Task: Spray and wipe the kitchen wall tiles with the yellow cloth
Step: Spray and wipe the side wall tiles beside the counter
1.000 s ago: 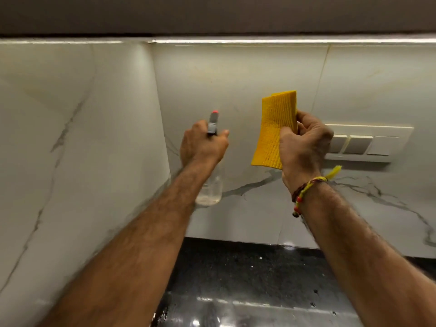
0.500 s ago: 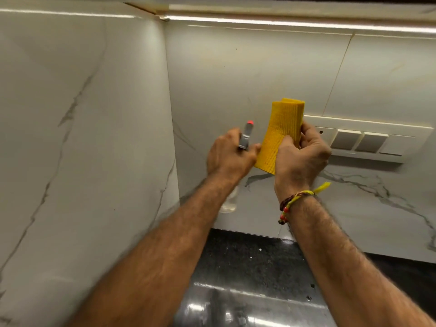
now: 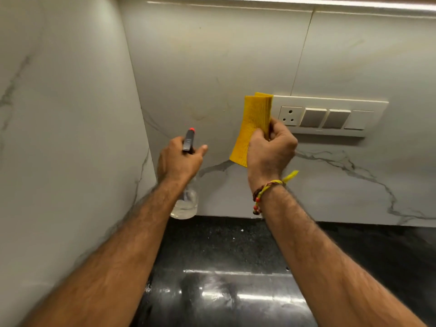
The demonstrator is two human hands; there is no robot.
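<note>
My left hand (image 3: 179,159) grips a clear spray bottle (image 3: 185,204) by its neck; the dark head with a red nozzle (image 3: 189,139) points at the back wall tiles (image 3: 212,67). A little liquid sits in the bottle's bottom. My right hand (image 3: 270,149) holds a folded yellow cloth (image 3: 253,123) upright, pinched between thumb and fingers, in front of the white marble-look tiles, just left of the switch plate. The cloth's lower right part is hidden behind my hand.
A white switch and socket plate (image 3: 330,116) is mounted on the back wall right of the cloth. A second tiled wall (image 3: 59,138) meets it in a corner at the left. Below lies a glossy black countertop (image 3: 224,267). A light strip (image 3: 306,1) runs along the top.
The view has tilted down and shifted, so the switch plate shows more fully. My hands have moved apart again after coming close together; both keep their holds.
</note>
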